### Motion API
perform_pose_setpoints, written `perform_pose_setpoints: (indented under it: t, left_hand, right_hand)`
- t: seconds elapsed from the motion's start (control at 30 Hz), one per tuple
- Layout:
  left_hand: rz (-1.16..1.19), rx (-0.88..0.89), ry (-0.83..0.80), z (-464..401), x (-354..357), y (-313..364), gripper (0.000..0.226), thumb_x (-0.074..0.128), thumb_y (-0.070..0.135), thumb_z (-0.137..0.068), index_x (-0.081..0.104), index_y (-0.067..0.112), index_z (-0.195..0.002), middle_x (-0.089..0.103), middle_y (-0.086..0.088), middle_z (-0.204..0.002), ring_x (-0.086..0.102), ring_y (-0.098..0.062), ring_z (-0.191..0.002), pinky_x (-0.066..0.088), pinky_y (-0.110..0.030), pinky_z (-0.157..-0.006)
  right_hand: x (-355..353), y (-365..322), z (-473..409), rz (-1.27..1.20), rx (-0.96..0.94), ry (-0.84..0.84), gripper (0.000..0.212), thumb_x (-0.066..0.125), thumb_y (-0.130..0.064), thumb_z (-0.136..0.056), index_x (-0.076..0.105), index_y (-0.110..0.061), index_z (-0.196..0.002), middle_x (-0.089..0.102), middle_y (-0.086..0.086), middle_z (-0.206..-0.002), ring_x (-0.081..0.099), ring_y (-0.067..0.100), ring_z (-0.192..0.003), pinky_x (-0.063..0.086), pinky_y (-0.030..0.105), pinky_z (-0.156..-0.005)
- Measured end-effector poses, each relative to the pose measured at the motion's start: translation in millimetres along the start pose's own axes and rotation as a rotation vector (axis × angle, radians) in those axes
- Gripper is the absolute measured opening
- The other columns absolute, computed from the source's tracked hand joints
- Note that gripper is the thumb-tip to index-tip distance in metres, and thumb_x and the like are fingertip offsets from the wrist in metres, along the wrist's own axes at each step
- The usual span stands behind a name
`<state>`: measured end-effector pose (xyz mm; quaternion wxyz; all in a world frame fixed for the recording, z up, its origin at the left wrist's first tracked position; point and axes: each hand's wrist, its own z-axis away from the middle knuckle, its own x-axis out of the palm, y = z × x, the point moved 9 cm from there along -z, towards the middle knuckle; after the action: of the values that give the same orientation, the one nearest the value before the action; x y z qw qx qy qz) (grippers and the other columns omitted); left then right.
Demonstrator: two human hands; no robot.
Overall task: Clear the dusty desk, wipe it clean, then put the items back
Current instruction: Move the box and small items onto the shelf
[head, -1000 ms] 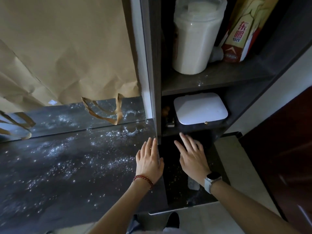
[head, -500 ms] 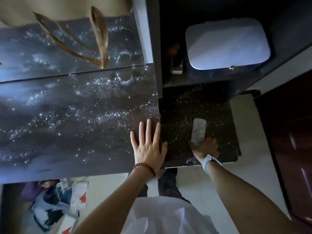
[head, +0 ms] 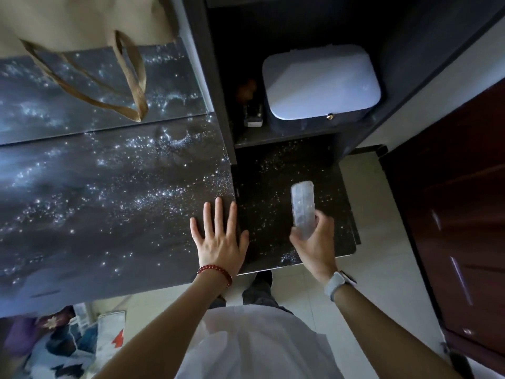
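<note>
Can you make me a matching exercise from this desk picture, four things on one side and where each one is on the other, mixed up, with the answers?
Things:
1. pale remote-shaped item
2. left hand
3. white box
4. brown bag strap

Places:
A. flat on the dusty desk near its right edge
B. inside the shelf compartment
C. held in the grip of the right hand over the lower surface
D. lying on the glossy back part of the desk

Pairs: 1-C, 2-A, 3-B, 4-D
</note>
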<state>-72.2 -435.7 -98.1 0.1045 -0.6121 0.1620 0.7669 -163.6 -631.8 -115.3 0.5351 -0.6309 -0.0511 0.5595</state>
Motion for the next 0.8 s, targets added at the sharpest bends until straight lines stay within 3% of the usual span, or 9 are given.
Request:
perform_pose_setpoints:
  t: [0.13, 0.27, 0.4, 0.5, 0.6, 0.7, 0.8]
  left_hand:
    - [0.028, 0.003, -0.039, -1, -2, -3, 0.063, 0.047, 0.046, -0.087, 0.028, 0.02, -0.141, 0.028, -0.013, -0.15, 0.023, -0.035, -0.138, 0.016, -0.061, -0.107]
    - [-0.015, 0.027, -0.095, -3, 4, -8, 0.063, 0.026, 0.053, -0.09, 0.005, 0.029, -0.144, 0.006, -0.004, -0.156, 0.002, -0.026, -0.142, 0.005, -0.054, -0.111]
    - [-0.016, 0.047, -0.111, -2, 6, -9, 0.063, 0.02, 0.056, -0.09, -0.003, 0.031, -0.144, -0.001, -0.001, -0.156, -0.004, -0.024, -0.143, 0.003, -0.052, -0.112]
    - [-0.006, 0.049, -0.12, -2, 6, -9, 0.063, 0.018, 0.057, -0.09, -0.005, 0.031, -0.143, -0.004, -0.001, -0.156, -0.007, -0.024, -0.143, 0.001, -0.051, -0.113]
    - [0.008, 0.055, -0.136, -2, 4, -11, 0.063, 0.02, 0.056, -0.09, -0.005, 0.032, -0.143, -0.003, 0.0, -0.156, -0.006, -0.024, -0.143, 0.002, -0.051, -0.113]
    - [0.014, 0.059, -0.14, -1, 2, -13, 0.062, 0.022, 0.055, -0.091, -0.003, 0.033, -0.143, -0.002, 0.0, -0.156, -0.004, -0.023, -0.143, 0.004, -0.05, -0.113]
    - [0.025, 0.065, -0.148, -1, -1, -14, 0.06, 0.024, 0.052, -0.092, 0.0, 0.032, -0.143, -0.001, 0.0, -0.156, -0.003, -0.024, -0.142, 0.007, -0.051, -0.113]
  right_hand:
    - [-54, -62, -6, -0.014, -0.243, 0.185, 0.063, 0.072, -0.014, -0.073, 0.041, -0.004, -0.126, 0.046, 0.018, -0.113, 0.047, 0.016, -0.098, 0.046, 0.025, -0.08]
    - [-101, -127, -34, 0.119, -0.422, 0.386, 0.06, 0.069, -0.015, -0.076, 0.043, 0.002, -0.128, 0.049, 0.027, -0.111, 0.05, 0.035, -0.104, 0.047, 0.036, -0.085]
    - [-119, -167, -80, 0.218, -0.412, 0.398, 0.05, 0.062, -0.024, -0.083, 0.046, -0.006, -0.127, 0.05, 0.023, -0.117, 0.044, 0.035, -0.11, 0.042, 0.036, -0.089]
    - [-119, -181, -107, 0.382, -0.385, 0.4, 0.034, 0.054, -0.027, -0.085, 0.055, -0.008, -0.113, 0.056, 0.018, -0.119, 0.044, 0.035, -0.112, 0.037, 0.037, -0.09]
    - [-112, -185, -118, 0.499, -0.336, 0.354, 0.032, 0.049, -0.03, -0.088, 0.054, -0.009, -0.113, 0.052, 0.016, -0.129, 0.041, 0.035, -0.118, 0.037, 0.042, -0.089]
    - [-106, -188, -106, 0.488, -0.355, 0.345, 0.039, 0.047, -0.029, -0.09, 0.048, -0.011, -0.124, 0.036, 0.018, -0.144, 0.029, 0.033, -0.134, 0.028, 0.05, -0.104]
    - [-85, -190, -59, 0.357, -0.519, 0.305, 0.038, 0.049, -0.02, -0.089, 0.048, -0.008, -0.125, 0.037, 0.018, -0.144, 0.03, 0.033, -0.135, 0.028, 0.052, -0.109]
